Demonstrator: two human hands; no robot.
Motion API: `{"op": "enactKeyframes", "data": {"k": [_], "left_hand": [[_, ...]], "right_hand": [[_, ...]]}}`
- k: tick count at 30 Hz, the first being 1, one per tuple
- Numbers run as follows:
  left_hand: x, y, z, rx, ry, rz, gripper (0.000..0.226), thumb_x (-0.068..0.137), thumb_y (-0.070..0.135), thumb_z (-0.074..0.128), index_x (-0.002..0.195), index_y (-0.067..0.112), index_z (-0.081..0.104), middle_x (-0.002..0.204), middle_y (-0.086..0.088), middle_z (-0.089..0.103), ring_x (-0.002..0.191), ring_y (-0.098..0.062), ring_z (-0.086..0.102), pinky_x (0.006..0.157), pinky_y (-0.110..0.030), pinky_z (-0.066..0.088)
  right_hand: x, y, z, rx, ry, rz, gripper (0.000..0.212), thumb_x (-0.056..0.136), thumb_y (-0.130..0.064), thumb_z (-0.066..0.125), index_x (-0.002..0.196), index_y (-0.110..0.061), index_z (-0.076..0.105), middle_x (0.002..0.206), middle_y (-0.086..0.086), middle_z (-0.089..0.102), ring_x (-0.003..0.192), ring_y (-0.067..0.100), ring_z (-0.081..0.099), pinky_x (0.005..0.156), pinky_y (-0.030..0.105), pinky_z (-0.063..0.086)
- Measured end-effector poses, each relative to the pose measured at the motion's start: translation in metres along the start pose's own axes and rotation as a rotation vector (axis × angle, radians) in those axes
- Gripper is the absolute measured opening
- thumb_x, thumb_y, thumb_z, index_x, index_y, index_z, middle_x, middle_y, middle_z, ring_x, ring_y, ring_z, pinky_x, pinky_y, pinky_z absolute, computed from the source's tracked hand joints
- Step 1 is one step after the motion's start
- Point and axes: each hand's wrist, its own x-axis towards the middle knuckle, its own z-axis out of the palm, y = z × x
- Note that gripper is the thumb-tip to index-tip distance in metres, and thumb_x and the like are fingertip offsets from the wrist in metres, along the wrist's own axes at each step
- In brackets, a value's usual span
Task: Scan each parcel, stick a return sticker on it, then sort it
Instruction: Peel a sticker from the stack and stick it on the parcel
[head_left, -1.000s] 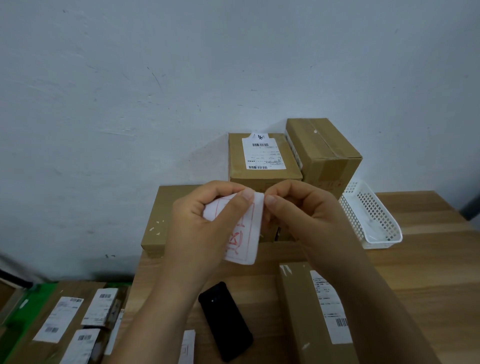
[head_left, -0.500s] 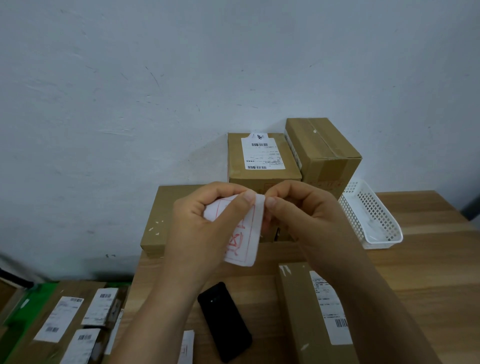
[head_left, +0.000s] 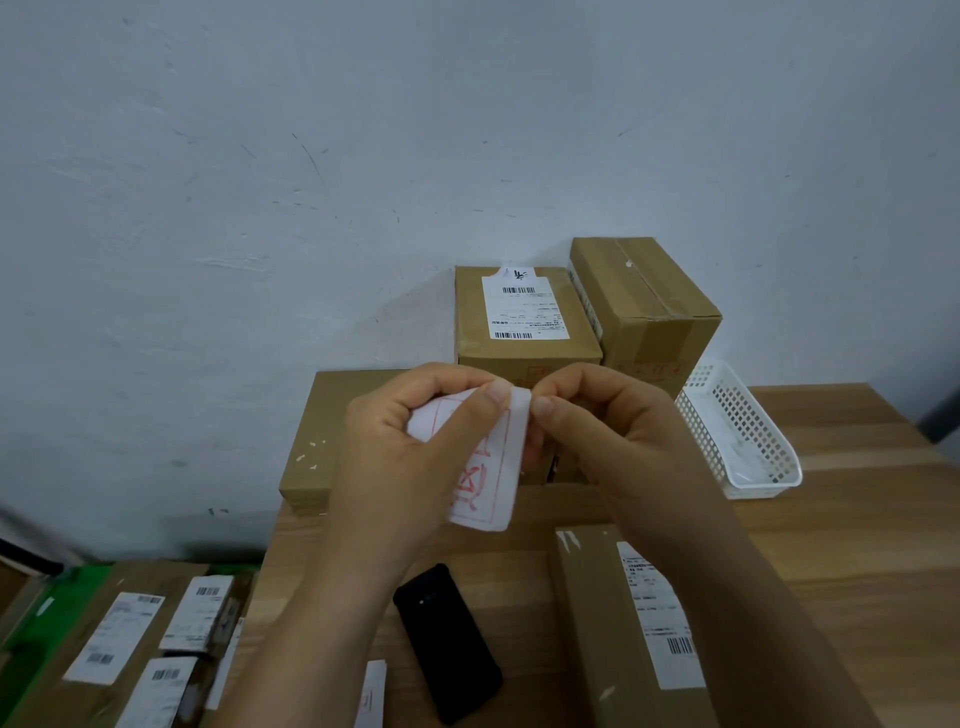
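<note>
I hold a white return sticker (head_left: 485, 478) with red print in front of me, above the table. My left hand (head_left: 410, 447) grips it from the left, thumb across its face. My right hand (head_left: 597, 421) pinches its top right corner. Below the hands a long brown parcel (head_left: 608, 623) with a white shipping label lies on the wooden table (head_left: 857, 545). A black phone-like scanner (head_left: 447, 639) lies to the left of that parcel.
Three brown boxes stand against the wall: a flat one (head_left: 322, 431), a labelled one (head_left: 524, 317) and a taped one (head_left: 644, 301). A white plastic basket (head_left: 737, 431) sits at the right. Labelled parcels (head_left: 119, 639) lie lower left, off the table. More stickers (head_left: 371, 691) lie near the front edge.
</note>
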Motion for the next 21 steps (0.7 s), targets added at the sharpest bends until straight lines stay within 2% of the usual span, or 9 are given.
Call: {"op": "enactKeyframes", "data": {"k": [4,7,10,13,15,17,19,21], "left_hand": [[-0.002,0.001,0.001,-0.002,0.000,0.001,0.020,0.070,0.055,0.063,0.075,0.035,0.068,0.078,0.020,0.069,0.078,0.000,0.066,0.056,-0.009,0.049],[-0.003,0.000,0.002,0.000,-0.009,0.011,0.020,0.076,0.054,0.069,0.078,0.034,0.068,0.080,0.022,0.068,0.080,0.001,0.065,0.057,-0.009,0.048],[-0.004,-0.001,0.003,-0.028,-0.017,0.015,0.021,0.070,0.050,0.062,0.081,0.034,0.069,0.079,0.023,0.068,0.079,0.001,0.065,0.058,-0.009,0.049],[-0.005,-0.007,0.004,0.062,0.006,0.067,0.037,0.076,0.062,0.069,0.104,0.039,0.065,0.100,0.023,0.065,0.096,0.002,0.061,0.067,-0.009,0.050],[-0.006,-0.013,0.004,0.233,0.116,0.141,0.049,0.070,0.069,0.061,0.112,0.046,0.054,0.114,0.026,0.051,0.109,0.006,0.049,0.075,-0.005,0.042],[-0.006,-0.014,0.004,0.317,0.189,0.260,0.042,0.073,0.066,0.058,0.105,0.040,0.052,0.106,0.018,0.050,0.104,0.001,0.047,0.075,-0.004,0.038],[-0.008,-0.013,0.005,0.291,0.121,0.343,0.028,0.082,0.056,0.058,0.095,0.031,0.059,0.093,0.018,0.056,0.094,-0.004,0.055,0.073,-0.008,0.043],[-0.010,-0.013,0.006,0.194,0.008,0.349,0.020,0.087,0.048,0.057,0.091,0.030,0.065,0.086,0.015,0.063,0.089,-0.010,0.061,0.070,-0.015,0.049]], "right_hand": [[-0.001,0.000,0.001,0.002,0.001,-0.008,0.014,0.089,-0.017,0.056,0.079,-0.012,0.063,0.071,-0.002,0.070,0.076,0.023,0.071,0.067,0.025,0.057],[-0.003,0.000,0.002,0.006,0.022,-0.024,0.014,0.089,-0.017,0.056,0.079,-0.012,0.064,0.072,0.000,0.071,0.075,0.024,0.070,0.066,0.024,0.057],[-0.004,0.000,0.004,-0.005,0.059,-0.038,0.016,0.085,-0.025,0.059,0.079,-0.011,0.065,0.072,0.002,0.070,0.075,0.024,0.071,0.066,0.024,0.058],[-0.005,0.002,0.005,-0.015,0.106,-0.064,0.016,0.093,-0.014,0.059,0.079,-0.009,0.064,0.071,0.005,0.069,0.072,0.022,0.071,0.062,0.024,0.057],[-0.006,0.003,0.006,-0.062,0.142,-0.078,0.016,0.093,-0.010,0.058,0.079,-0.009,0.064,0.071,0.006,0.069,0.072,0.021,0.071,0.060,0.024,0.057],[-0.007,0.005,0.008,-0.119,0.172,-0.104,0.015,0.093,-0.013,0.059,0.079,-0.011,0.064,0.072,0.003,0.069,0.072,0.019,0.071,0.061,0.028,0.059],[-0.007,0.006,0.011,-0.168,0.200,-0.156,0.012,0.091,-0.015,0.061,0.081,-0.014,0.065,0.071,0.002,0.067,0.066,0.019,0.068,0.058,0.032,0.058],[-0.008,0.006,0.013,-0.197,0.208,-0.197,0.009,0.090,-0.011,0.063,0.083,-0.014,0.066,0.069,0.001,0.065,0.062,0.019,0.063,0.054,0.029,0.056]]}}
